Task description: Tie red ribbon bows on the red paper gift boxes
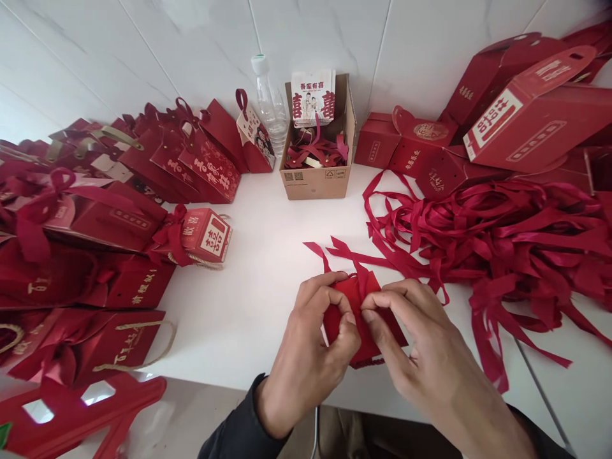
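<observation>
A small red gift box [391,324] lies on the white table near its front edge, partly covered by my fingers. Red ribbon [362,275] runs across it, with two tails stretching away over the tabletop. My left hand [313,335] is closed in a pinch on the ribbon at the middle of the box. From the other side my right hand [421,341] pinches the ribbon, thumb and forefinger together. The fingertips of both hands almost meet, and the exact knot or loop between them is hidden.
Loose red ribbons [478,236] are heaped on the right. Red gift boxes [540,121] stand behind them. More boxes [205,169] crowd the left, one small box [205,236] foremost. At the back are a cardboard box [315,183] and a clear bottle [271,105].
</observation>
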The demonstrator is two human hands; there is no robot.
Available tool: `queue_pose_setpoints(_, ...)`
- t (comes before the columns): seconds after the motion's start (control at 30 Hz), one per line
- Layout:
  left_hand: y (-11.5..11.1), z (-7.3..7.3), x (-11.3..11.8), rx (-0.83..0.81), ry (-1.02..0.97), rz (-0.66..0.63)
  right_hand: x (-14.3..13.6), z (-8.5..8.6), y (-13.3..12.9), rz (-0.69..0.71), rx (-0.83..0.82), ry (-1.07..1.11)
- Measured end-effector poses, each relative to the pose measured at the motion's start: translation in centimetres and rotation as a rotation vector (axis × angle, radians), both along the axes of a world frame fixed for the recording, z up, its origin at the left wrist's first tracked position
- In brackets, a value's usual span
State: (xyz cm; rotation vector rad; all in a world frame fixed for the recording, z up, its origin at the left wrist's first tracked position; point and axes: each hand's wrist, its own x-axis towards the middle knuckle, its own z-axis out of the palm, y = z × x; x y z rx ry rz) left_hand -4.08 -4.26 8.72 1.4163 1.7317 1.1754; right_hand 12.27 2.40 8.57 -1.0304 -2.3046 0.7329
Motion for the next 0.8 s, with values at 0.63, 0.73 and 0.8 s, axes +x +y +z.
queue_pose_setpoints(0.63, -0.3, -0.9, 0.7, 0.097, 0.006, 0.071, -0.5, 0.3, 1.2, -0.078, -0.060, 0.051)
queue_pose_setpoints(0.73, -0.2, -1.2, 0.7, 0.118, 0.026, 0.074, -1.1, 0.5, 2.1, -0.068, -0.034, 0.020)
queue_pose_setpoints(0.8, -0.2, -1.3, 0.8, 0.126, 0.038, 0.073, -1.4, 0.6, 2.4, -0.044, -0.024, 0.003)
